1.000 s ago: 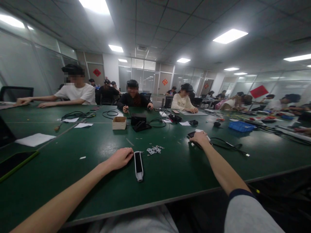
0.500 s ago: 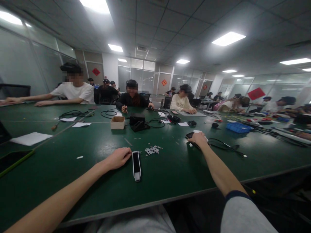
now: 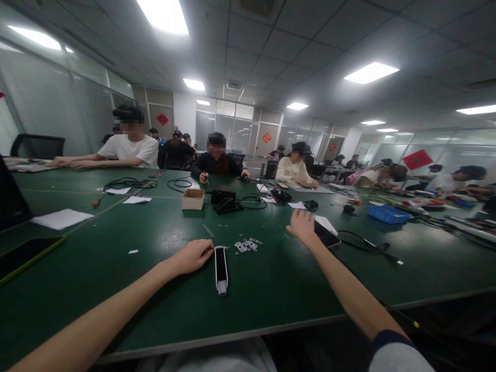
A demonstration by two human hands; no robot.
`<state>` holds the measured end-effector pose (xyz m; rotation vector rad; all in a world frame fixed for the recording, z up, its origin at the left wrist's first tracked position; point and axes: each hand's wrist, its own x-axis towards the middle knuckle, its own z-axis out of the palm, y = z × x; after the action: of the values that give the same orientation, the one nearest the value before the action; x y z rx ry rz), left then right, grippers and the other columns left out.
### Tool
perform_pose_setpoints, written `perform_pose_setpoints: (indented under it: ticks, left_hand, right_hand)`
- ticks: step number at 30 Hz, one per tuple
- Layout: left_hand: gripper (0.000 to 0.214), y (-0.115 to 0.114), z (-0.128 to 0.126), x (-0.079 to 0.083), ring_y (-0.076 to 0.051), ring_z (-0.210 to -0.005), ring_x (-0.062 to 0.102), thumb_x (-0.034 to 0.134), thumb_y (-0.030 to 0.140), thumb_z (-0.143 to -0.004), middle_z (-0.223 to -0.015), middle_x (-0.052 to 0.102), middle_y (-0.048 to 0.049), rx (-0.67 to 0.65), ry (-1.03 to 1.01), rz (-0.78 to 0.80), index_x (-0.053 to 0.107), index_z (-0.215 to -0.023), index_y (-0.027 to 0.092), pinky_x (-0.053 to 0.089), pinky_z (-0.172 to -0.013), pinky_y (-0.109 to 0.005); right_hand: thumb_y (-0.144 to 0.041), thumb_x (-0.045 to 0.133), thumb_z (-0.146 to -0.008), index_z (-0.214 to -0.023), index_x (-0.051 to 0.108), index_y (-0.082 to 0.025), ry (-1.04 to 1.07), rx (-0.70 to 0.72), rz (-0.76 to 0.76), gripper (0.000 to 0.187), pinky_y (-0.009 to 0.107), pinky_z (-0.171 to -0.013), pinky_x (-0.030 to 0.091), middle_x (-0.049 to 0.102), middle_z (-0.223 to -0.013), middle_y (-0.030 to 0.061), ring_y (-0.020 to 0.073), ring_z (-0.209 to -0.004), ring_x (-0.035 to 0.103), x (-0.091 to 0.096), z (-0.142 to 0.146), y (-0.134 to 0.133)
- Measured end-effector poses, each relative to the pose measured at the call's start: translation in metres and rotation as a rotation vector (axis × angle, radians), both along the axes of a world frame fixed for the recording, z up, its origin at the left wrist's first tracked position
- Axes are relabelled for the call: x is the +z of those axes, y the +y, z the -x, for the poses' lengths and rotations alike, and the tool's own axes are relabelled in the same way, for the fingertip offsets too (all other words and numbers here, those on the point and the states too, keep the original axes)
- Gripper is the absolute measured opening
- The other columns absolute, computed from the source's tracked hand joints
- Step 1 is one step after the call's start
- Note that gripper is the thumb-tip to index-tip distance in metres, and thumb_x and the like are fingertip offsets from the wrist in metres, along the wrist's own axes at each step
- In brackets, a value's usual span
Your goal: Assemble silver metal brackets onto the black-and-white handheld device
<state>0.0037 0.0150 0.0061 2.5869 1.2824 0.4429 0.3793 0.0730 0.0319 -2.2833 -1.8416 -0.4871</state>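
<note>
My left hand (image 3: 191, 256) rests on the green table (image 3: 116, 268), fingers loosely laid down and touching the top end of a slim black-and-white device (image 3: 221, 266) that lies flat. My right hand (image 3: 302, 225) hovers further out, fingers stretched forward and holding nothing. It is just left of a dark phone (image 3: 328, 236) lying on the table with a white sheet (image 3: 324, 223) beside it. A small heap of metal brackets and screws (image 3: 246, 245) lies between my two hands.
A cardboard box (image 3: 192, 198) and a black unit with cables (image 3: 225, 199) sit further back. A black cable (image 3: 368, 243) trails right of the phone, with a blue tray (image 3: 388, 214) beyond. A tablet (image 3: 27, 252) and paper (image 3: 60, 218) lie left. Several people sit opposite.
My right hand has lifted off the phone and moved left, which uncovers the phone. My left hand stays by the device. The camera has shifted slightly.
</note>
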Motion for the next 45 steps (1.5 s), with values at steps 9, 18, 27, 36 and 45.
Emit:
perform_pose_setpoints:
  ticks: [9, 18, 27, 36, 45]
  left_hand:
    - [0.019, 0.003, 0.0, -0.007, -0.02, -0.077, 0.061, 0.041, 0.025, -0.092, -0.084, 0.064, -0.006, -0.015, 0.058, -0.096, 0.059, -0.089, 0.018, 0.045, -0.068, -0.029]
    - [0.016, 0.002, 0.002, -0.009, -0.018, -0.078, 0.062, 0.043, 0.023, -0.092, -0.087, 0.065, -0.0055, -0.016, 0.049, -0.098, 0.058, -0.091, 0.018, 0.044, -0.068, -0.027]
    - [0.015, 0.002, 0.002, -0.009, -0.018, -0.075, 0.061, 0.044, 0.023, -0.092, -0.082, 0.064, -0.0045, -0.026, 0.053, -0.108, 0.058, -0.09, 0.018, 0.044, -0.067, -0.027]
    - [0.015, -0.001, -0.001, -0.005, -0.018, -0.077, 0.061, 0.045, 0.021, -0.091, -0.085, 0.065, -0.0046, 0.009, 0.089, -0.111, 0.059, -0.091, 0.018, 0.045, -0.07, -0.027]
    - [0.012, 0.0, 0.001, -0.006, -0.018, -0.075, 0.06, 0.051, 0.025, -0.088, -0.083, 0.063, -0.0028, 0.025, -0.013, -0.149, 0.058, -0.095, 0.018, 0.045, -0.068, -0.028]
  right_hand:
    - [-0.021, 0.051, -0.085, -0.101, 0.069, -0.022, -0.027, 0.805, 0.348, 0.024, 0.028, -0.076, 0.045, 0.067, -0.107, 0.0084, 0.0236, -0.097, 0.061, 0.018, 0.147, -0.013]
    - [-0.014, 0.061, -0.078, -0.099, 0.072, -0.02, -0.005, 0.741, 0.524, 0.025, 0.022, -0.071, 0.045, 0.071, -0.1, 0.0068, 0.0189, -0.089, 0.066, 0.022, 0.125, 0.009]
    - [-0.017, 0.065, -0.069, -0.092, 0.074, -0.016, 0.04, 0.605, 0.597, 0.025, 0.026, -0.063, 0.047, 0.071, -0.092, 0.0118, 0.0224, -0.08, 0.067, 0.014, 0.133, 0.012]
    - [-0.024, 0.066, -0.066, -0.078, 0.073, -0.014, 0.085, 0.652, 0.623, 0.016, 0.024, -0.056, 0.044, 0.071, -0.081, 0.0096, 0.0197, -0.07, 0.065, 0.017, 0.135, 0.013]
    - [-0.015, 0.062, -0.071, -0.081, 0.07, -0.016, 0.292, 0.988, 0.435, 0.012, 0.019, -0.061, 0.043, 0.07, -0.08, 0.0025, 0.0138, -0.072, 0.063, 0.027, 0.15, 0.001]
